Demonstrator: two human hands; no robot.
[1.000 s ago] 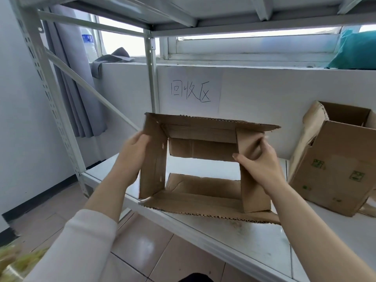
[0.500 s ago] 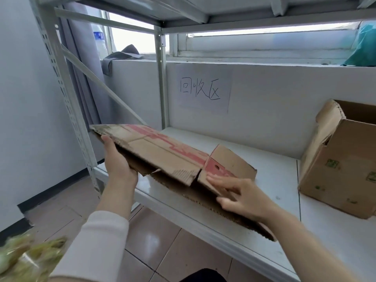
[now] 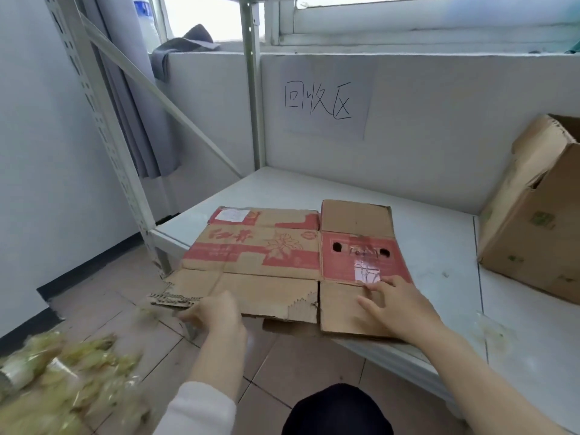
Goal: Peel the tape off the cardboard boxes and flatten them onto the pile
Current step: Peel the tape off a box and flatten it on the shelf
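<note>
Nearest, low on my left, a blurred yellow-green crinkly bundle [image 3: 62, 372] fills the corner. My left hand [image 3: 216, 312] curls its fingers round the ragged near edge of the flattened brown cardboard box with red print [image 3: 260, 246]. My right hand [image 3: 398, 306] lies on the near right flap, fingers straight and spread. The box lies flat on the white metal shelf [image 3: 439, 233], its near flaps jutting over the front edge. A shiny strip of clear tape [image 3: 365, 268] sticks to the red panel just beyond my right fingertips. Farther right stands an open brown cardboard box [image 3: 533, 221]. On the back wall hangs a white paper sign [image 3: 326, 102] with handwritten characters.
</note>
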